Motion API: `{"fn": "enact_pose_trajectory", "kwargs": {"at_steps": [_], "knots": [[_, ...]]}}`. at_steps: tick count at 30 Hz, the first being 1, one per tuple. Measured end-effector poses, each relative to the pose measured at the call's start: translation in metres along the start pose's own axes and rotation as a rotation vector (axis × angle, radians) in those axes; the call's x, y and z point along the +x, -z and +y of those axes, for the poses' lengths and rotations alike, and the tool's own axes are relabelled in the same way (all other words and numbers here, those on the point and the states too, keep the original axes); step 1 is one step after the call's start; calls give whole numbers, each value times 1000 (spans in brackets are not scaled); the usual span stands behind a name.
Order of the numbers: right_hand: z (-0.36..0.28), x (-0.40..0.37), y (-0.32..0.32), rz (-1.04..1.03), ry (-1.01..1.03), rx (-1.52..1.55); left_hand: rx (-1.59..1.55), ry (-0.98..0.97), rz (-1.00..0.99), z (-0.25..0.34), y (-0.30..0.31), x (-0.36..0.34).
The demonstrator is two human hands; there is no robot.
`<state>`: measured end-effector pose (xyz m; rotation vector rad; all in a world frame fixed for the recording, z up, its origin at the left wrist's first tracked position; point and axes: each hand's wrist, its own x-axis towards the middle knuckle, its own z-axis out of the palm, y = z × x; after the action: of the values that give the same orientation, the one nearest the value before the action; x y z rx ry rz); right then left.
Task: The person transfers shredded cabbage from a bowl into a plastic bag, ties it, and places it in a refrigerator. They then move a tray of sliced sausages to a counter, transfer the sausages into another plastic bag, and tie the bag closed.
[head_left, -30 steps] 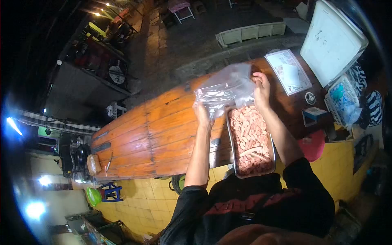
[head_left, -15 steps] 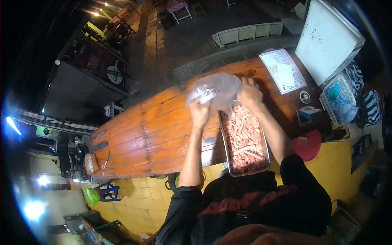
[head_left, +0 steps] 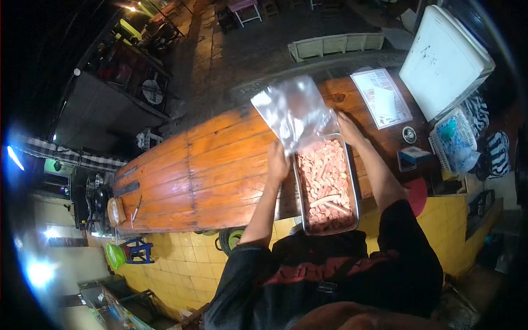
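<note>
A clear plastic bag (head_left: 297,110) is spread flat and stands up above the far end of a metal tray (head_left: 358,212). My left hand (head_left: 278,160) is closed on the bag's lower left corner. At the bag's right edge, my right hand (head_left: 348,127) pinches the plastic beside the tray's far right corner. Pink sliced sausage pieces (head_left: 324,176) fill the tray, with a few longer uncut strips lying on top near the close end. The bag's lower edge hangs over the far pieces. Fingertips of both hands are partly hidden.
The tray rests on a long wooden table (head_left: 220,165). To the right lie a printed sheet (head_left: 380,99), a small round dish (head_left: 408,134), a small box (head_left: 413,155), a basket (head_left: 454,137) and a white cooler box (head_left: 443,60). A red stool (head_left: 417,197) stands below the table's right side.
The bag, crumpled before, is now stretched out flat and upright. Both hands have moved down, nearer the tray, and the view has shifted slightly.
</note>
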<state>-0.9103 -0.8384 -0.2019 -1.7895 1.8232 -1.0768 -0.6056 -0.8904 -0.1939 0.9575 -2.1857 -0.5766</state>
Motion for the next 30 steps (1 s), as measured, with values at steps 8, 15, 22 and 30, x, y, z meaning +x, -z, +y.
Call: {"fn": "enact_pose_trajectory", "kwargs": {"at_steps": [8,15,22,30], "knots": [[-24,-66,20,-156,-66,-89,-224,220,-134,51,-1,-82],[2,-95,-12,-53,-39,-12,-265,541,-31,60,-10,-94],[9,-119,-28,4,-359,610,-270,493,-170,65,-18,-95],[-12,-105,-24,-40,-628,416,-107,530,-226,48,-19,-93]]}}
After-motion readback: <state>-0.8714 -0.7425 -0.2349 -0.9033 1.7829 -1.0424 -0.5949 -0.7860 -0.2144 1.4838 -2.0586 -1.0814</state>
